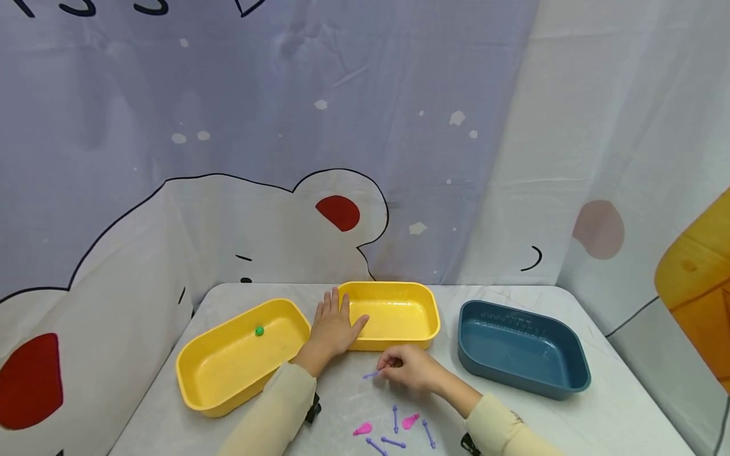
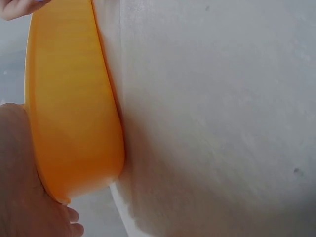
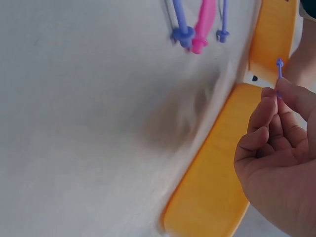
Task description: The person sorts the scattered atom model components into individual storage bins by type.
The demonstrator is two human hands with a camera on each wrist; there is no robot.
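Note:
My right hand (image 1: 409,367) pinches a small purple stick with knobbed ends (image 3: 280,68) between thumb and fingertips. It is just in front of the middle yellow tray (image 1: 393,345), above the table. My left hand (image 1: 331,328) lies with spread, straight fingers over the left end of that tray, its thumb reaching across the tray's inside. Nearer the body, several similar purple sticks (image 1: 395,419) and two pink bulb-shaped pieces (image 1: 362,429) lie loose on the table.
On the left, another yellow tray (image 1: 219,408) stands at an angle, with a small green ball (image 1: 259,330) in it. A dark blue tray (image 1: 513,380) stands on the right. A printed cloth (image 1: 262,228) hangs behind the table.

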